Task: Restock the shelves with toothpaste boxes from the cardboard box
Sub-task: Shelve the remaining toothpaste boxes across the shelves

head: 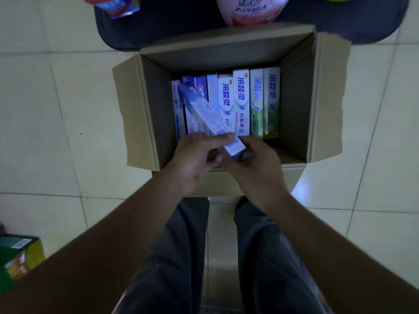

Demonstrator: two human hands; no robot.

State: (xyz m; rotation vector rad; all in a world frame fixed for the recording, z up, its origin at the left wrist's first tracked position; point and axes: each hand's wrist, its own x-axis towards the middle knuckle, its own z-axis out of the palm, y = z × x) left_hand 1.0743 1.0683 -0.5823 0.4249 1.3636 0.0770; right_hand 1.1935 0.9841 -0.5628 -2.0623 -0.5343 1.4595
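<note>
An open cardboard box (145,105) stands on the tiled floor in front of my legs. Several toothpaste boxes (240,103) lie side by side inside it, white-and-blue ones in the middle and green ones at the right. A blue-and-white toothpaste box (201,112) is lifted at a slant above the left part of the row. My left hand (192,162) grips its near end, thumb across the top. My right hand (256,164) holds the same end from the right and below, fingers curled beneath it.
A dark shelf base (163,21) lies just beyond the cardboard box, with a pink-and-white pack (249,10) and a blue-and-red pack (118,5) on it. A green and yellow carton (18,257) sits at the lower left. Pale floor tiles (56,121) surround everything.
</note>
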